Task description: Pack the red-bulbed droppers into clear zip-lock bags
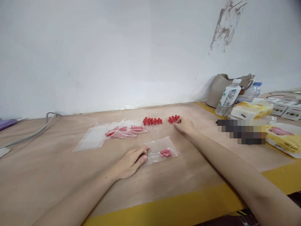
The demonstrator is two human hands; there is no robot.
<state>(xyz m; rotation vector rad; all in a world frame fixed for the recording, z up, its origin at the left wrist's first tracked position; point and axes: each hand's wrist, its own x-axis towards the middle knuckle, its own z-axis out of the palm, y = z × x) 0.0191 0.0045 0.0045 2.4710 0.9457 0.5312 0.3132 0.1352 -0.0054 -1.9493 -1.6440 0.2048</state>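
My left hand (133, 161) is closed at the left end of a clear zip-lock bag (154, 153), its fingers bent over the plastic. A few red handles show inside this bag, which lies flat on the table. Farther right, my right hand (184, 125) pinches at a small group of red-handled tools (172, 119) with thin pale shafts; its fingertips partly hide them. Just left of that hand, a row of similar red-handled tools (152, 121) lies with handles toward the wall. Their exact kind is too small to tell.
Overlapping filled bags (122, 131) and flat clear bags (90, 138) lie left of centre. At the right stand a bottle (229, 97), a beige bag (217, 89), yellow packages (285, 138) and small white boxes (291, 111). A grey cable (35, 135) runs at the left.
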